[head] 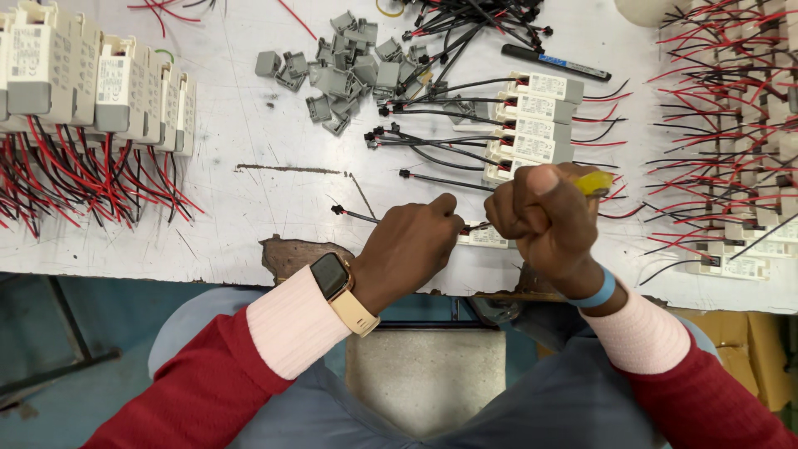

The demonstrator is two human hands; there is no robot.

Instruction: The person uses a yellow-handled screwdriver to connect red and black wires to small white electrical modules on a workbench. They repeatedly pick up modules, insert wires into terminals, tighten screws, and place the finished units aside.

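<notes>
Viewing from the head camera, both hands meet at the centre of the frame, over the near edge of a white worktable (249, 191).

Left hand (407, 249): fingers curled, tips pinched together on a thin black lead (353, 214) that runs off to the left and ends in a small black connector lying on the table. A smartwatch with a tan strap (337, 283) sits on the wrist.

Right hand (544, 216): closed into a tight fist around a yellow-handled tool (594, 183); only the handle end shows, at the right of the fist. The working tip is hidden between the two hands. A blue band (600, 293) circles the wrist.

A white rectangular driver module (485, 238) lies on the table directly beneath the hands, mostly covered by them.

Surroundings:
- Centre, above the hands: a stack of white modules (536, 125), black leads trailing left, red and black leads right.
- Upper centre: a loose pile of grey plastic caps (341, 71).
- Top centre: a bundle of black connector leads (474, 21), with a black marker pen (557, 62) just beside it.
- Upper left: a row of white modules standing on edge (91, 79), red and black wires hanging toward the table edge.
- Right edge: further modules in rows (731, 166) with red and black wires.
- Lower right: part of a cardboard box (748, 349); its contents cannot be seen.
</notes>
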